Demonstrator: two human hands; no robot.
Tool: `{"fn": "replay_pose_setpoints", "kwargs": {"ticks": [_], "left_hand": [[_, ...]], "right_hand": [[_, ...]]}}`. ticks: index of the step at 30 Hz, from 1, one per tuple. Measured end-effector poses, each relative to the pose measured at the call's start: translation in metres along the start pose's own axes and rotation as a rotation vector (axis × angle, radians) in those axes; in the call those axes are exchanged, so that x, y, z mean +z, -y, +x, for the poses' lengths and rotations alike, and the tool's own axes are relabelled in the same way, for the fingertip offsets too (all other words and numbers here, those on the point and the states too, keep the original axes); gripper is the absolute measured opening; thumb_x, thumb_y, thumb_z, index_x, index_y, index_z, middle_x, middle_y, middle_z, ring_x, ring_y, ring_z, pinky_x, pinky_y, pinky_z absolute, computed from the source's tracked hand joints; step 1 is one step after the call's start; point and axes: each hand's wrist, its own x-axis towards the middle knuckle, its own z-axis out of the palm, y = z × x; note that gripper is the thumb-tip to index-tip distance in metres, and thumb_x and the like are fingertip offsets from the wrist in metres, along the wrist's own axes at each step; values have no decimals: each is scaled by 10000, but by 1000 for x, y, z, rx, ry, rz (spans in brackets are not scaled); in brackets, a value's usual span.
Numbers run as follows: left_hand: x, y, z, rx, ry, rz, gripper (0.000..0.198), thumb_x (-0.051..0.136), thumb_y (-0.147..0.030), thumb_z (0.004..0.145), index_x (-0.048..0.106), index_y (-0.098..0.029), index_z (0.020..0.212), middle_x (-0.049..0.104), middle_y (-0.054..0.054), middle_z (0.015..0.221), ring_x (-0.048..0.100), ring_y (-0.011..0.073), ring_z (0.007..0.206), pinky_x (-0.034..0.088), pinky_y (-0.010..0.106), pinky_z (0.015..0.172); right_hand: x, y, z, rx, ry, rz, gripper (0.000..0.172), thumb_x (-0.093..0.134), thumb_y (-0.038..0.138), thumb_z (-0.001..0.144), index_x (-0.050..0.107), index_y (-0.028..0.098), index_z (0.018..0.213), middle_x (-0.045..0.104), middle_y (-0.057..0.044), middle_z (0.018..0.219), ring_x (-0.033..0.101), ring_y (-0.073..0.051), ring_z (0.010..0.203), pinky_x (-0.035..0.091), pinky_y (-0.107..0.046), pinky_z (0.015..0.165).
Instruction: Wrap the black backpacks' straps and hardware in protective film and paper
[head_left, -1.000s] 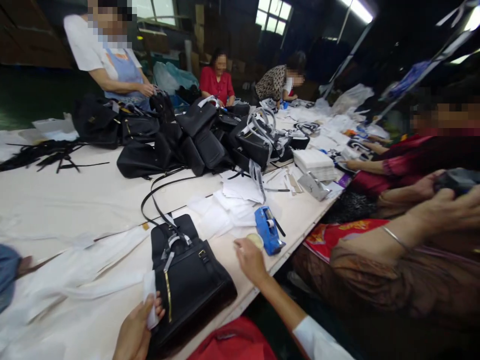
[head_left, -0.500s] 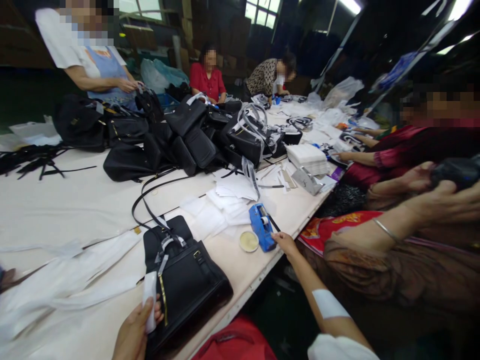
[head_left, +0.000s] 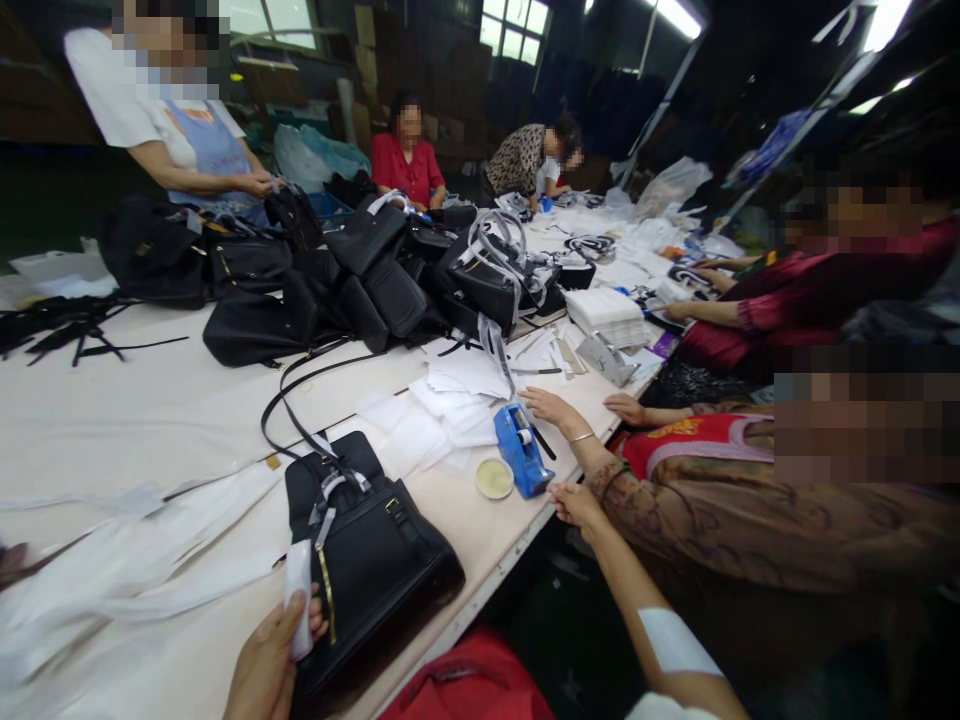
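A black bag lies front up on the bench, its smooth face marked by a slanting gold zip and a small gold buckle. Pale wrapping covers parts of the fittings near its top, and a thin dark strap loops out beyond. The left hand, fingers curled around a white strip, is at the bag's left side, close against it. The right hand is well apart, past the bag's right side, fingertips at the near end of a blue tape dispenser; whether they have closed on tape cannot be told. A round disc sits between bag and dispenser.
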Motion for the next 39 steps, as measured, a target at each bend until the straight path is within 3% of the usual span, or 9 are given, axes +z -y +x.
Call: {"fn": "replay_pose_setpoints", "kwargs": {"ticks": [6,9,11,14,17,20,25,32,39], "left_hand": [[0,1,-2,62,-5,-1,260,684,-323,711,630,-150,898,619,-7,662,544,95,550,488,202,557],[4,2,-12,146,15,7,308,675,-372,703,617,-126,878,595,-12,624,515,87,504,448,201,494],[5,0,-13,194,19,13,318,653,-405,706,601,-110,816,571,-14,585,485,80,461,409,199,452],[4,-2,-7,199,-11,3,333,635,-424,700,585,-109,794,565,-13,574,477,74,450,383,193,440],[1,0,-5,208,-1,-4,324,635,-414,691,585,-114,802,579,-7,588,490,78,460,384,198,450],[-3,4,-5,215,54,-12,283,645,-357,675,584,-116,809,604,4,621,508,82,478,397,208,477],[-11,5,-5,241,126,-72,256,613,-225,665,556,-121,892,635,22,693,559,101,545,404,210,523],[-12,0,-6,175,109,-68,219,584,-175,662,515,-148,868,591,-19,633,545,96,529,395,205,529],[-16,-3,-8,159,152,-47,225,600,-206,698,516,-153,900,609,1,671,572,106,572,416,213,559]], "right_hand": [[-7,-1,-26,-68,-77,-387,159,550,235,750,575,157,613,645,-119,755,612,-228,795,459,-309,671],[8,2,-47,-206,-23,-537,177,479,281,797,613,173,755,654,-136,824,604,-269,852,442,-359,725],[39,16,-60,-396,68,-506,251,437,358,831,610,194,910,658,-104,836,606,-245,796,448,-347,718],[111,49,-99,-588,431,-262,354,402,437,854,581,193,1038,646,-67,824,588,-185,674,468,-292,657],[183,83,-153,-681,858,-154,337,398,416,874,595,201,1043,636,-35,794,571,-146,630,462,-247,604],[234,102,-188,-827,1053,-189,265,418,330,880,626,208,990,631,1,745,559,-123,601,442,-225,587],[272,101,-194,-1010,1072,-329,226,439,206,864,652,218,942,652,12,741,588,-133,660,436,-230,652],[276,101,-193,-1206,1022,-533,238,466,136,840,619,259,974,666,-2,944,610,-160,878,416,-241,765],[284,103,-190,-1069,951,-653,383,520,208,823,397,212,1186,644,7,785,617,-173,721,386,-239,635]]}}
